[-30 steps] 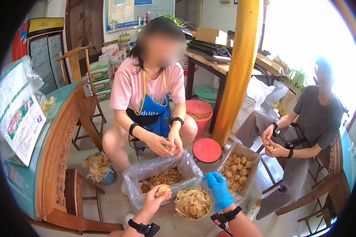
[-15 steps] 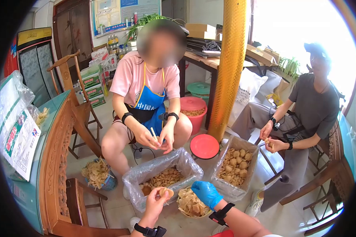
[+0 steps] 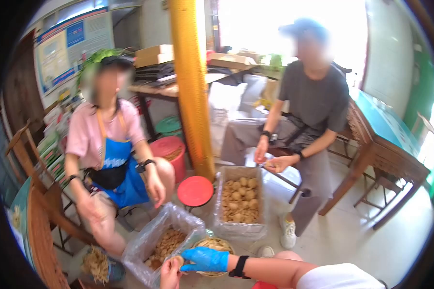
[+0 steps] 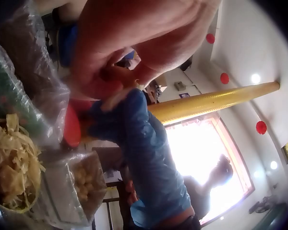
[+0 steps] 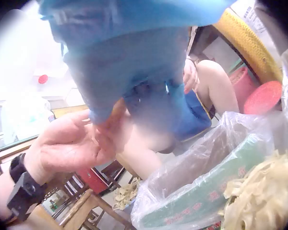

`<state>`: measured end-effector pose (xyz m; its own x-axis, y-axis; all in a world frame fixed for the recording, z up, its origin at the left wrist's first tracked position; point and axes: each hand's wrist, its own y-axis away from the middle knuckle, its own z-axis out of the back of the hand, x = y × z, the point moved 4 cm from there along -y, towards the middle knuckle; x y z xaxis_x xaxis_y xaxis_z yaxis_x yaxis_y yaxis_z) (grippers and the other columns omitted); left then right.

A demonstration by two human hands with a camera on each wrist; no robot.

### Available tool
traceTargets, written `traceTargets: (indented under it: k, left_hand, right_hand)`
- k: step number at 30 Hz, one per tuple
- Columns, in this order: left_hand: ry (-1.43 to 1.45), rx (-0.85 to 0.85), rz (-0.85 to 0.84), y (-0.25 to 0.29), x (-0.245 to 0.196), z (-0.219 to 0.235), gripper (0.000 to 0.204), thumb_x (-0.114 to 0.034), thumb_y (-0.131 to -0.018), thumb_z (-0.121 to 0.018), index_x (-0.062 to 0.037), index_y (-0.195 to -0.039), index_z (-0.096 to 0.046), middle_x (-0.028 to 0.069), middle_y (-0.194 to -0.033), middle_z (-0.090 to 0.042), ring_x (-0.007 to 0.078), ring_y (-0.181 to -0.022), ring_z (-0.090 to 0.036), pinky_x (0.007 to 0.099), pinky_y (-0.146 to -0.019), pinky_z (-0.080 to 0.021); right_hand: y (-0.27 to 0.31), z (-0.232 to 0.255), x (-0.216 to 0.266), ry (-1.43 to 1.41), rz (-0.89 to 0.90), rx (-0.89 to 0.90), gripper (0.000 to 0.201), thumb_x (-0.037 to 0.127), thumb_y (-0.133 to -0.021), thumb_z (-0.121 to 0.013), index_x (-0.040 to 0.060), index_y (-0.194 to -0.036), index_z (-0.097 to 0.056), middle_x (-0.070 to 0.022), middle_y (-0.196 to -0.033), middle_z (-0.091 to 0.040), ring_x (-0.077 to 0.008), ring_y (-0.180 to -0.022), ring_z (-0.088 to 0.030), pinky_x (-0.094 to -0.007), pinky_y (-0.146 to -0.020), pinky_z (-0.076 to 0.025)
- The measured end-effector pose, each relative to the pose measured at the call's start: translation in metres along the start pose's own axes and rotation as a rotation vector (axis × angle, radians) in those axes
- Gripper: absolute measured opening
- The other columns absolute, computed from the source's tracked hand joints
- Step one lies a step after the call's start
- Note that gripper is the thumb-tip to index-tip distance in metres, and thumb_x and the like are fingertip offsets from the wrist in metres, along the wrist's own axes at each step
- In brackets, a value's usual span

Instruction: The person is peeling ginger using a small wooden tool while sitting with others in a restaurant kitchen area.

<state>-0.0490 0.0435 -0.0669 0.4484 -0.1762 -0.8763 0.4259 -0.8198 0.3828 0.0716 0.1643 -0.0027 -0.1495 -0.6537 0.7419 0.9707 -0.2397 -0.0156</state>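
Note:
My bare left hand [image 3: 169, 275] pinches a small round tan piece [image 3: 179, 260], its kind unclear, at the front of the head view. My right hand [image 3: 206, 259], in a blue glove, meets it from the right, thumb and fingertips closing on the piece's edge. In the left wrist view, gloved fingers [image 4: 134, 112] bend at the pale edge beside my bare fingers. Below the glove stands a bowl [image 3: 232, 248] heaped with pale, thin peelings, partly covered by my hand. A plastic-lined box [image 3: 139, 241] of tan pieces lies just beyond my left hand.
A second lined box [image 3: 236, 232] holds round tan pieces. Behind it are a red round stool [image 3: 195, 190] and a gold pillar [image 3: 193, 96]. Two seated people face me, one in a blue apron [image 3: 115, 164], one in a grey shirt [image 3: 313, 91]. A bucket of peelings [image 3: 96, 265] stands left.
The head view has swung to the right. My gloved hand has come left from above the peelings bowl to the tan piece in my left hand. The aproned person's hands have moved apart.

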Motion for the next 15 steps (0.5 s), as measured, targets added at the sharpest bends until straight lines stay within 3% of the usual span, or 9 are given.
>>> traceTargets:
  k: [1,4,6,8,10,11,12,15]
  left_hand:
    - [-0.070,-0.011,0.029,0.005,-0.004,-0.002,0.046,-0.041,-0.091,-0.055,-0.0131,-0.127,-0.052,0.0011,-0.118,-0.059,0.0108,-0.098,-0.055,0.0320,-0.085,-0.044]
    - [-0.044,-0.074,0.066,0.011,-0.013,-0.022,0.038,-0.038,-0.095,-0.050,-0.0123,-0.122,-0.054,-0.0017,-0.104,-0.060,0.0098,-0.086,-0.054,0.0299,-0.076,-0.044]
    - [-0.106,-0.098,0.031,-0.011,0.022,0.000,0.037,-0.037,-0.096,-0.048,-0.0115,-0.122,-0.054,-0.0017,-0.103,-0.060,0.0098,-0.085,-0.054,0.0288,-0.074,-0.044]
    - [-0.144,-0.082,-0.034,-0.017,0.023,-0.007,0.037,-0.036,-0.097,-0.044,-0.0091,-0.122,-0.052,-0.0005,-0.103,-0.059,0.0109,-0.083,-0.054,0.0266,-0.070,-0.045]
    - [-0.152,-0.051,0.008,-0.017,0.019,-0.019,0.037,-0.035,-0.098,-0.043,-0.0090,-0.122,-0.052,0.0003,-0.104,-0.059,0.0117,-0.084,-0.055,0.0268,-0.069,-0.045]
    - [-0.159,-0.026,0.056,-0.014,0.018,-0.024,0.037,-0.035,-0.098,-0.042,-0.0089,-0.122,-0.051,0.0011,-0.105,-0.059,0.0124,-0.085,-0.055,0.0269,-0.069,-0.045]
    - [-0.055,-0.078,-0.043,0.005,-0.006,-0.053,0.034,-0.034,-0.098,-0.042,-0.0100,-0.120,-0.053,0.0009,-0.100,-0.058,0.0127,-0.082,-0.054,0.0261,-0.065,-0.044]
    - [-0.014,-0.049,0.044,-0.009,0.019,-0.029,0.033,-0.032,-0.098,-0.042,-0.0089,-0.119,-0.053,0.0006,-0.096,-0.057,0.0121,-0.080,-0.053,0.0268,-0.067,-0.045]
  right_hand:
    - [0.001,0.005,0.001,0.000,-0.030,-0.035,0.042,0.040,-0.085,-0.059,0.0039,-0.105,-0.056,-0.0185,-0.094,-0.063,-0.0383,-0.087,-0.060,-0.0450,-0.076,-0.047]
    - [0.007,0.018,0.015,0.016,0.059,-0.166,0.039,0.041,-0.087,-0.057,0.0033,-0.096,-0.055,-0.0178,-0.084,-0.063,-0.0402,-0.077,-0.059,-0.0456,-0.068,-0.047]
    - [0.009,0.023,0.019,0.043,0.081,-0.202,0.039,0.041,-0.087,-0.056,0.0027,-0.095,-0.056,-0.0189,-0.081,-0.062,-0.0410,-0.077,-0.058,-0.0460,-0.067,-0.047]
    - [0.009,0.031,0.018,0.090,0.107,-0.234,0.039,0.041,-0.086,-0.056,0.0022,-0.094,-0.056,-0.0199,-0.078,-0.060,-0.0418,-0.077,-0.058,-0.0465,-0.067,-0.046]
    - [0.006,0.026,0.012,0.036,0.026,-0.041,0.046,0.046,-0.085,-0.058,0.0035,-0.102,-0.055,-0.0196,-0.085,-0.062,-0.0414,-0.077,-0.058,-0.0463,-0.069,-0.047]
    - [0.008,0.027,0.014,0.032,0.039,-0.028,0.046,0.046,-0.085,-0.058,0.0035,-0.102,-0.055,-0.0196,-0.085,-0.062,-0.0414,-0.077,-0.058,-0.0463,-0.069,-0.047]
    - [0.012,0.030,0.018,0.061,0.058,-0.019,0.048,0.047,-0.084,-0.058,0.0035,-0.105,-0.056,-0.0201,-0.085,-0.062,-0.0413,-0.078,-0.058,-0.0460,-0.069,-0.047]
    - [0.006,0.011,0.015,0.122,0.152,0.039,0.052,0.048,-0.085,-0.057,0.0031,-0.111,-0.055,-0.0202,-0.085,-0.061,-0.0410,-0.080,-0.059,-0.0453,-0.070,-0.048]
